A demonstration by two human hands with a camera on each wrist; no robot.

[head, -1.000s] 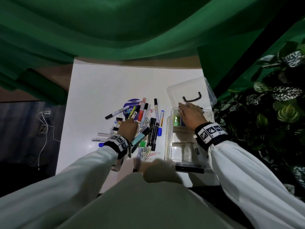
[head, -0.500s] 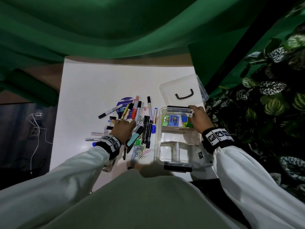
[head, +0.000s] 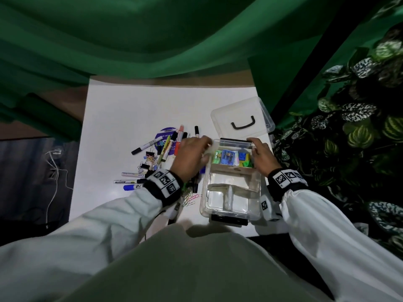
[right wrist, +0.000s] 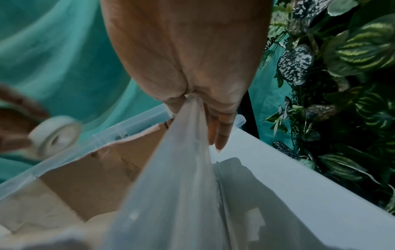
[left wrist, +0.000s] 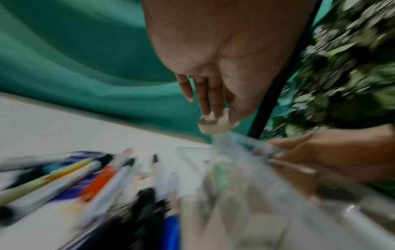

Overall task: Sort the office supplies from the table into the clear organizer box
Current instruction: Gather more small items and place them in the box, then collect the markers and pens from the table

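1. Left hand (head: 192, 158) grasps a tape roll (left wrist: 215, 125) over the box (head: 231, 211).
2. Right hand (head: 262, 158) grips the box's rim.
3. Only the far compartment is filled; pens (head: 168, 147) and clips (head: 149, 160) remain on the surface (head: 130, 118).

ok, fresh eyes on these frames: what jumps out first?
The left hand holds a roll of white tape over the far left corner of the clear organizer box, whose far right rim the right hand grips. A pile of markers lies left of the box.
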